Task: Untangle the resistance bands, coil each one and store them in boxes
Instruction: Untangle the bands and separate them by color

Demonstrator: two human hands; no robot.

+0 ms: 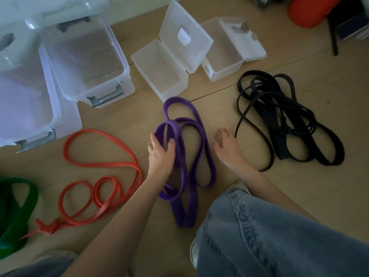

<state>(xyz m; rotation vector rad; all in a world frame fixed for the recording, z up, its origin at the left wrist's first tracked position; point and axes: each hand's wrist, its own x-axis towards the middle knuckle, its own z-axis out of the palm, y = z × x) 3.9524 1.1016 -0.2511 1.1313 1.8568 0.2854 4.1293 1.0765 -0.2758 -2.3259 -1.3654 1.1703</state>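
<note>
Item 1, purple band (201, 140), dead centre on floor: soft, limp, grippy rubber by my reckoning; my left hand (159, 154) curls around its 9 o'clock loop, right hand (227, 148) spread, holding nothing, at 3 o'clock.

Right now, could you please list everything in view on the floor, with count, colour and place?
Wide purple resistance band: one, purple, looped on the floor at centre.
Thin orange-red resistance band: one, orange-red, left of the purple band, knotted at its near end.
Black resistance bands: a tangled pile, count unclear, right of centre.
Wide green resistance band: one, green, at the left edge.
Large clear plastic bins: two, clear, open, far left.
Small translucent white hinged boxes: two, lids open, far centre.
Orange-red cylinder: one, far right corner.
Wooden floor: light brown.
Denim-clad leg: blue, near right.
Left hand: grips a purple loop.
Right hand: open, beside the purple band.
</note>
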